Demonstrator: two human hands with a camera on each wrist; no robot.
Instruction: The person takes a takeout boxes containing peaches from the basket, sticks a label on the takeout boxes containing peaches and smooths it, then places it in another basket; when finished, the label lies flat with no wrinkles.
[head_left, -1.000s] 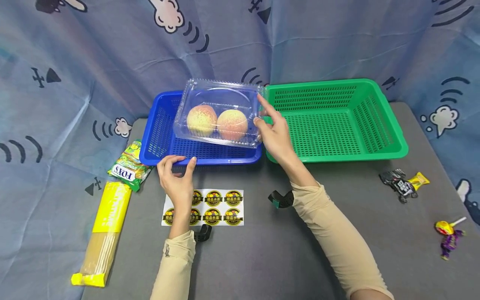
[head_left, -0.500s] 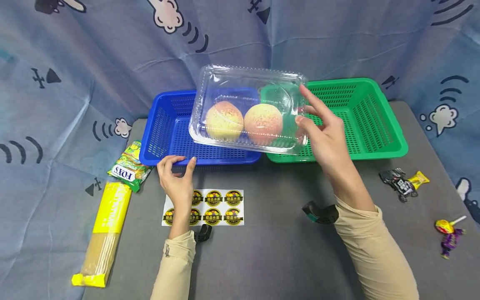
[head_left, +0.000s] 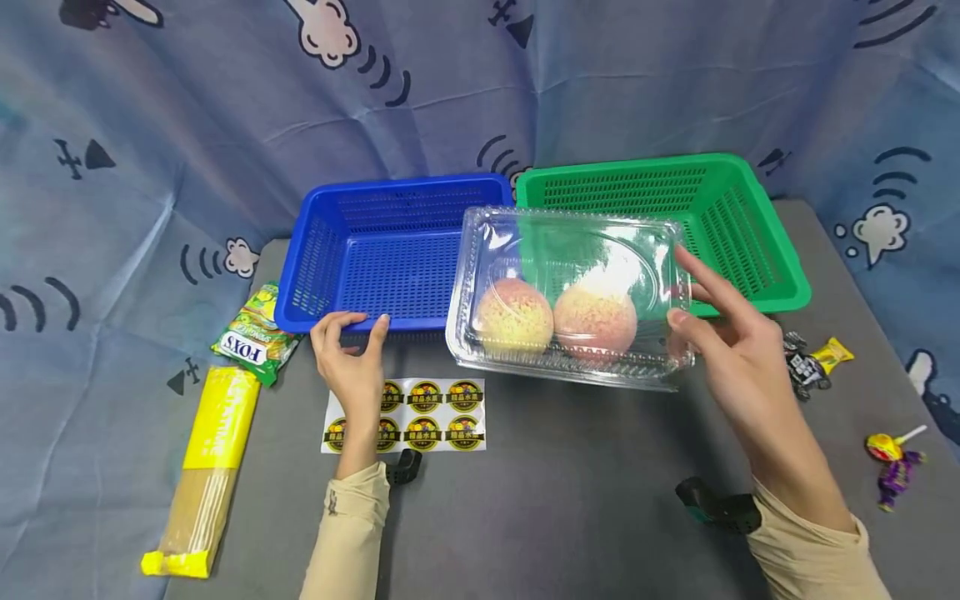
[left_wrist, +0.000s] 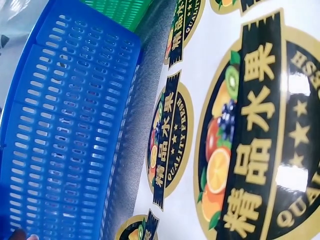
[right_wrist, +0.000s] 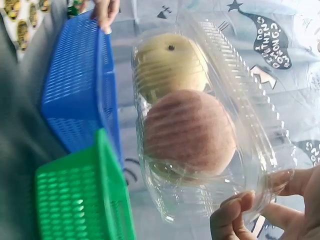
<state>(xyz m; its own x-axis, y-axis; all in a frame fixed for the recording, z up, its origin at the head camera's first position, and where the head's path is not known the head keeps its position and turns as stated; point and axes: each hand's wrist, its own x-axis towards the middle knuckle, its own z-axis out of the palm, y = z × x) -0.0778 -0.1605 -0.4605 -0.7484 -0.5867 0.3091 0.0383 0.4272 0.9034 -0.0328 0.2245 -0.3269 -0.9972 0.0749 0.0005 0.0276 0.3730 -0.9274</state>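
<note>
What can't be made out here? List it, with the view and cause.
- Left hand: left wrist view shows only a fingertip; the frame edge cuts it.
- Sticker sheet: partly hidden by that hand in the head view.
- Black wrapper: print too small; right hand overlaps it.

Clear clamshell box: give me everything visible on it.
The clear clamshell box is a transparent, thin-looking plastic container with a ribbed rim and a domed lid, which looks closed. Inside sit two round peaches, yellowish with red blush, side by side. The box is held in the air, roughly level, in front of the blue basket and the green basket, above the grey tabletop. Only the right hand touches it, pinching its right end between thumb and fingers.
</note>
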